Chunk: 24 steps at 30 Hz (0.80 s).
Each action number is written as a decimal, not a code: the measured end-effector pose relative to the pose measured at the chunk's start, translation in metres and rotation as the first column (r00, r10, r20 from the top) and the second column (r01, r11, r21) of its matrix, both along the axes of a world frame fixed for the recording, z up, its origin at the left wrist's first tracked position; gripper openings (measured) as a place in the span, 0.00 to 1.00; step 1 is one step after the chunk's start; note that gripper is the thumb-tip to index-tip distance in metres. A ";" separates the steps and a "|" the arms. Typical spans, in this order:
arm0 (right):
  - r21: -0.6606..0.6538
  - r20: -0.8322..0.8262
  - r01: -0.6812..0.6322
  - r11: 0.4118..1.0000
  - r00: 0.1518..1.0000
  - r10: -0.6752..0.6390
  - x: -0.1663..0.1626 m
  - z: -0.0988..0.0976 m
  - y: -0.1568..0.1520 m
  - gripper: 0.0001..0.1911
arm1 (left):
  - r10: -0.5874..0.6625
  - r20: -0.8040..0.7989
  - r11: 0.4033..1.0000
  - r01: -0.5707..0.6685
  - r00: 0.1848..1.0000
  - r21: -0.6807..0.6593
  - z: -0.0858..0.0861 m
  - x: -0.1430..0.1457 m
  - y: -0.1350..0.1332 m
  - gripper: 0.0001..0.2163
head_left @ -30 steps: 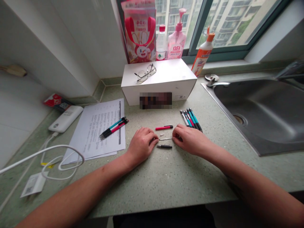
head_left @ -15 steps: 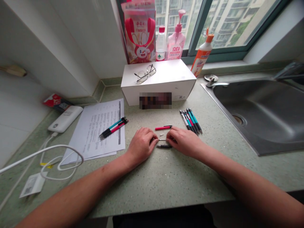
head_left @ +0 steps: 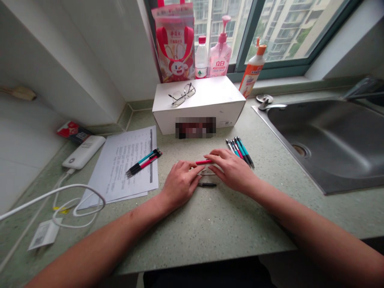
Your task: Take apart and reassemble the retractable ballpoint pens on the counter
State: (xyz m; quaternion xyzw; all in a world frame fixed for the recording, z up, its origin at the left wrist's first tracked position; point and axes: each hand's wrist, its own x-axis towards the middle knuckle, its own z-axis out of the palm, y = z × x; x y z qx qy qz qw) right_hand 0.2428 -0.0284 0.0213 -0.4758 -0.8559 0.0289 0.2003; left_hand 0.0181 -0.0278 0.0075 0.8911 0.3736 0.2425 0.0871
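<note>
On the counter between my hands lie the parts of a pen. A red pen barrel (head_left: 201, 162) is farthest from me, a thin pale refill (head_left: 208, 174) is in the middle, and a black pen grip section (head_left: 207, 185) is nearest. My left hand (head_left: 181, 182) rests at the left ends of these parts. Its thumb and forefinger are a little apart beside the refill's end. Over the barrel's right end reaches my right hand (head_left: 229, 168), fingers spread, fingertips at the barrel and thumb near the refill. The barrel's right end is covered.
Several pens (head_left: 241, 152) lie right of my hands; more pens (head_left: 144, 162) rest on printed sheets (head_left: 120, 160) at left. Behind stands a white box (head_left: 201, 96) bearing glasses (head_left: 183, 96). A sink (head_left: 330, 140) is at right, a white cable (head_left: 75, 186) at left.
My right hand has let go of the refill and moved away from me to the red barrel, its fingers spreading. My left fingers have loosened and stretched out slightly.
</note>
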 end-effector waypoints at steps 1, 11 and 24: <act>0.024 0.028 -0.010 1.000 1.000 0.009 0.001 -0.001 0.001 0.18 | -0.006 -0.023 1.000 0.006 1.000 0.007 0.000 0.000 0.000 0.13; 0.037 0.115 -0.021 0.999 0.993 0.017 0.003 -0.003 0.006 0.10 | 0.046 -0.021 0.997 -0.045 0.999 0.066 -0.004 -0.002 0.003 0.09; 0.048 0.150 -0.062 0.997 0.987 0.054 0.000 0.000 0.001 0.07 | 0.095 0.037 0.993 -0.092 0.995 -0.071 -0.003 -0.002 0.007 0.04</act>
